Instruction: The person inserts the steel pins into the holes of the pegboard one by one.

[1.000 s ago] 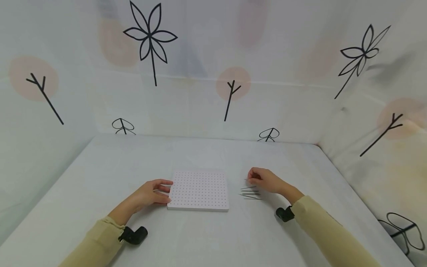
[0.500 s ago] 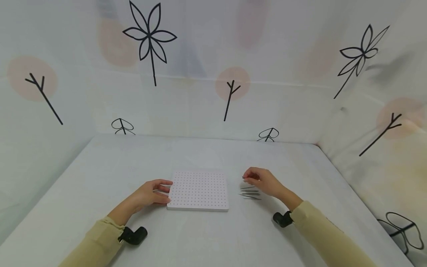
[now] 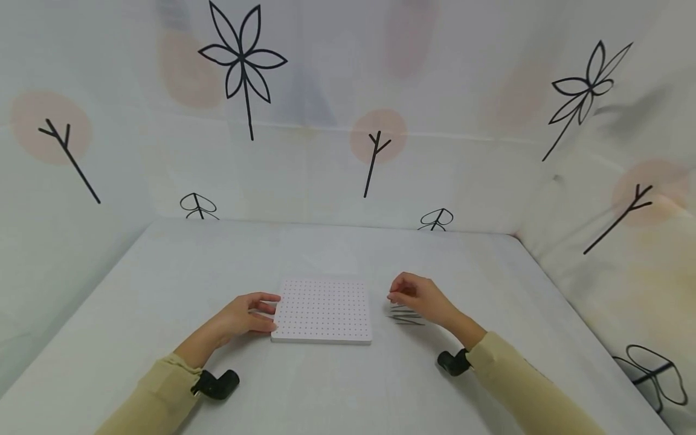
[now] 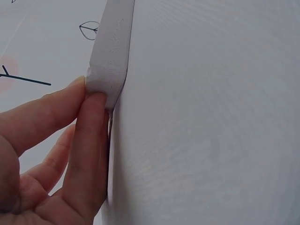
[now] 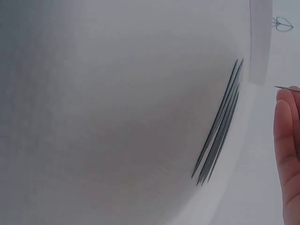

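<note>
A white pegboard (image 3: 322, 311) with rows of small holes lies flat on the table. At its left edge, my left hand (image 3: 247, 315) rests its fairly straight fingers and thumb; up close in the left wrist view, the fingertips (image 4: 97, 99) press the side of the board's corner. To the right of the board, my right hand (image 3: 418, 296) pinches a thin dark needle (image 5: 287, 88), whose pointed tip juts out past the fingertips in the right wrist view; the fingers hide the rest of it. Below that hand lie several similar dark needles (image 5: 218, 124), pointed at both ends.
White cloth covers the table (image 3: 321, 386), and a patterned white curtain (image 3: 315, 175) stands behind and at both sides. Black wrist cameras (image 3: 217, 385) sit on both sleeves. The loose needles lie bunched close to the board's right side.
My right hand has moved left towards the board and a little lower, lifting the needle from beside the others. The left hand and the board stay in place.
</note>
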`<state>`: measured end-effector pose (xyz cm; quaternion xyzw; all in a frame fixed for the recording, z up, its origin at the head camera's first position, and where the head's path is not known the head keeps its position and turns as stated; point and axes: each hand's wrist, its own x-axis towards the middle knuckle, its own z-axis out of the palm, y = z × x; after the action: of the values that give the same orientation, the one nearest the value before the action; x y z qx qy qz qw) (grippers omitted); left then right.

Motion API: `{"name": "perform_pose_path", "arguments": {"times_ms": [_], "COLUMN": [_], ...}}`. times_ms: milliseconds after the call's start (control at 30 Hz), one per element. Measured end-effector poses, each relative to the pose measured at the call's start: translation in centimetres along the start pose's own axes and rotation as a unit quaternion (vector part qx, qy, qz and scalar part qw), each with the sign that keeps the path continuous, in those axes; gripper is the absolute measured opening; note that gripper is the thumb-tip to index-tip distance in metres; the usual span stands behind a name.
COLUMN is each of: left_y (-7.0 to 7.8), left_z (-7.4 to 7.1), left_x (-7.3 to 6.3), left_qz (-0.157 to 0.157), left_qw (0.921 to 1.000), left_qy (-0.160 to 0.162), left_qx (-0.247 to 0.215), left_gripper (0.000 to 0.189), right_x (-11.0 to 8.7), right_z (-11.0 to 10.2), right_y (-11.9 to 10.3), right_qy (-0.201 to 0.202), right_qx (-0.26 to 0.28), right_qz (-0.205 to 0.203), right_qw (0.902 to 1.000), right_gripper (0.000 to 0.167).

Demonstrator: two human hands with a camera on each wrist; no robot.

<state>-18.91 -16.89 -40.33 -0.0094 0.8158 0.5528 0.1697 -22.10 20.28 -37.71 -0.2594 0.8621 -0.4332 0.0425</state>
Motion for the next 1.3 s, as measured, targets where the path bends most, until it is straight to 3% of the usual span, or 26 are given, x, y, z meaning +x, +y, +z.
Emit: {"name": "perform_pose_path", "arguments": {"times_ms": [133,500,1300], "left_y": [0.1,0.3,-0.1], "left_z": [0.0,0.1,-0.1], "left_x": [-0.1,-0.2,0.0], "left_qz": [-0.001,0.001,0.012], "left_qw": [1.0000,1.0000,0.9995], "left_qy": [-0.002,-0.003,-0.018], "left_qx": [-0.006,-0.010,-0.023], "left_gripper": [0.057,0.057,0.059], "right_x": [-0.1,0.5,0.9], "right_z": [0.3,1.4,3.3], "right_y": [-0.9,0.7,-0.7], "right_qy": [-0.008,-0.022,-0.048], "right_qx": [0.024,0.056,0.080], "right_qz": [-0.006,-0.015,-0.013], "right_qw": [0.9997,0.9981,0.9955], "right_gripper": [0.008,0.012,0.012]}}
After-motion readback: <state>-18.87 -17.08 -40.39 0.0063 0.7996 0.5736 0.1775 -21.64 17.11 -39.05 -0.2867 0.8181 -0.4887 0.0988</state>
